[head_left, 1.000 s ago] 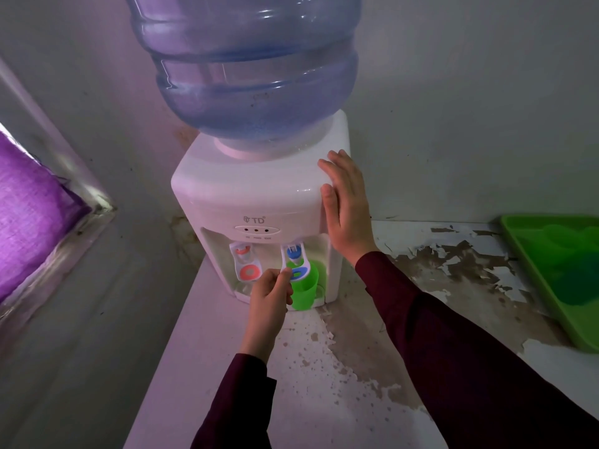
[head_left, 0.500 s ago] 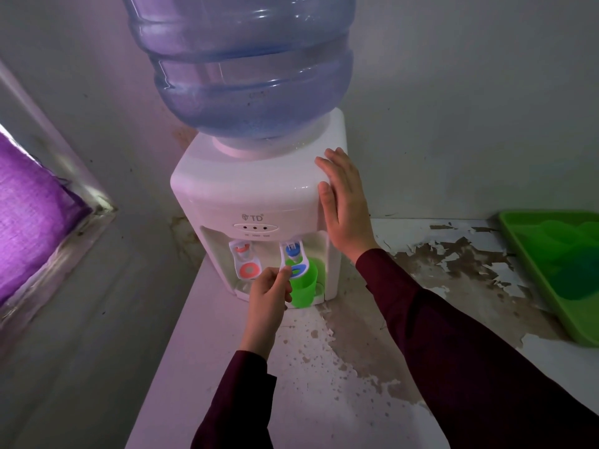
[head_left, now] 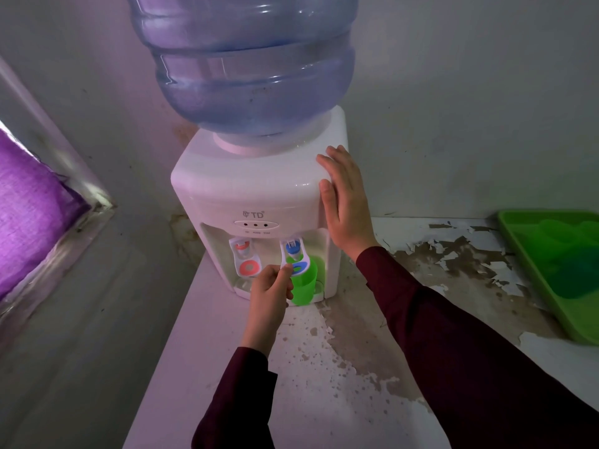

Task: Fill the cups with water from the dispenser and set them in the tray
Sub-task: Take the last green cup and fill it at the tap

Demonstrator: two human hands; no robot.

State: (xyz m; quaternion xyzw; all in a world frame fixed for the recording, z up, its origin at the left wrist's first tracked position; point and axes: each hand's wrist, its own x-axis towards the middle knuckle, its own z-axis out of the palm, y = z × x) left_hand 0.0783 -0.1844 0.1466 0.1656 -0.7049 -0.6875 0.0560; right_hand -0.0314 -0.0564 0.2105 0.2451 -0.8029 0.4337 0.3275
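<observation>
Fingers of the left hand (head_left: 269, 288) pinch the blue tap lever (head_left: 296, 260) over the green cup (head_left: 304, 281) in the dispenser (head_left: 246, 196) bay, right hand (head_left: 345, 202) spread flat at its three o'clock side, tray (head_left: 531, 270) far right on the worktop (head_left: 340, 367).

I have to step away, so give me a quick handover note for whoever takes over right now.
Left hand pinches the blue tap lever on the dispenser.
Right hand rests flat and open on the dispenser's right side.
A green cup stands under the blue tap; its water level cannot be read.
The green tray sits at the far right of the counter, with blurred green shapes inside, possibly cups.
Left: finish filling, release the lever, carry the cup to the tray.
</observation>
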